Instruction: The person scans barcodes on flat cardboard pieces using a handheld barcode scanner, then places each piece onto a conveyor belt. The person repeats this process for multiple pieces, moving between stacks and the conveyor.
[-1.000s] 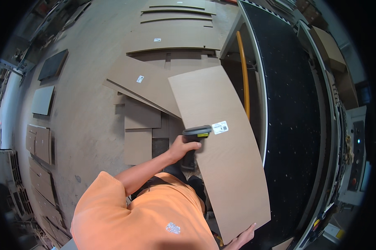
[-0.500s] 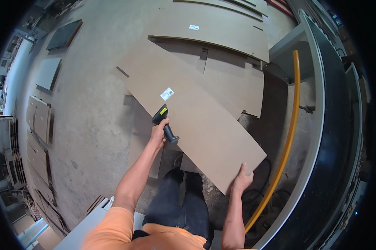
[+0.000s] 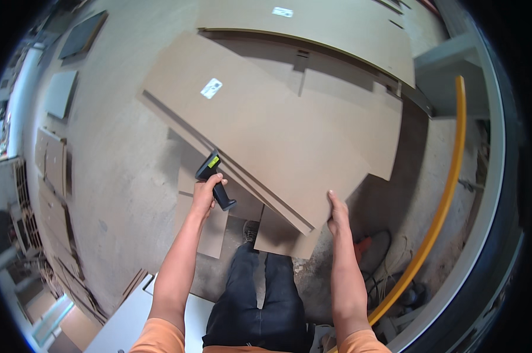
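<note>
While the board [image 3: 260, 141] slants across in front of us, overlapping a wider board [image 3: 366, 112], our right hand [image 3: 338, 216] is at its near right end, thumb against the edge; the other fingers are mostly hidden, so we cannot tell whether they grasp it. A white label [image 3: 211, 88] lies toward the board's far left end. Our left hand [image 3: 205, 197] has its fingers wrapped round the black scanner [image 3: 223, 195], just beside the board's near long edge. Beyond the wider board we see a stack [image 3: 336, 35] of more boards. To our right, a yellow bar [image 3: 459, 117] curves past; to our left, a grey panel [image 3: 61, 94] and a dark panel [image 3: 84, 34] are set well apart from us on the floor [image 3: 118, 194].
</note>
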`<state>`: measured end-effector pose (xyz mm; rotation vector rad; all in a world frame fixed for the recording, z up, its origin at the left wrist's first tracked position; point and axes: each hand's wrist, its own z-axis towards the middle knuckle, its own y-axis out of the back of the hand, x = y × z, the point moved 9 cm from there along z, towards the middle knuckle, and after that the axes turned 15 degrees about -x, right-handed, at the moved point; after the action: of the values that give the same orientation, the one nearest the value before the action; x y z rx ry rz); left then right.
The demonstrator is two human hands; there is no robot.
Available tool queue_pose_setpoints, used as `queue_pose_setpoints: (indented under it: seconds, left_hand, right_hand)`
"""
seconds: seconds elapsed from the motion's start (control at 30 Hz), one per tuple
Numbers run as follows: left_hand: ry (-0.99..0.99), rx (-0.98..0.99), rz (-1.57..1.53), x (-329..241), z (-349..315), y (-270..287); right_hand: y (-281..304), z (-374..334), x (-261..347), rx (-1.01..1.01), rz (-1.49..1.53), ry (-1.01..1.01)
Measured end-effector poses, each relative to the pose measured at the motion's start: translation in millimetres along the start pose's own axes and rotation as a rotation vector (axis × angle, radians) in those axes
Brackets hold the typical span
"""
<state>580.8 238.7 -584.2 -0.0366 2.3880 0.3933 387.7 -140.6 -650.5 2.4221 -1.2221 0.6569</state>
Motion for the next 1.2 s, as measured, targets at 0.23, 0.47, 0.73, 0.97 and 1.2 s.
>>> queue_pose_setpoints:
  seconds: [0.23, 0.47, 0.73, 0.97, 1.2]
  left_hand:
    - [-0.084, -0.105, -0.017, -35.0, 86.3, 68.4]
    - [-0.092, -0.013, -0.209, -68.1, 175.6, 89.5]
    - [-0.007, 0.169, -0.173, -9.3, 165.9, 101.7]
    - [0.023, 0.059, -0.232, 35.0, 100.2, 151.5]
    - [0.116, -0.054, -0.391, 82.8, 16.3, 252.1]
  right_hand:
    - [2.7, 25.4, 27.0, -0.06, 0.083, 0.06]
    - [52.0, -42.5, -51.0, -0.09, 0.175, 0.107]
    - [117.1, -176.5, -112.8, -0.234, 0.338, 0.088]
    - [142.3, -177.2, -107.3, -0.446, 0.182, 0.214]
    - [134.7, -281.9, -44.9, -0.304, -0.133, 0.439]
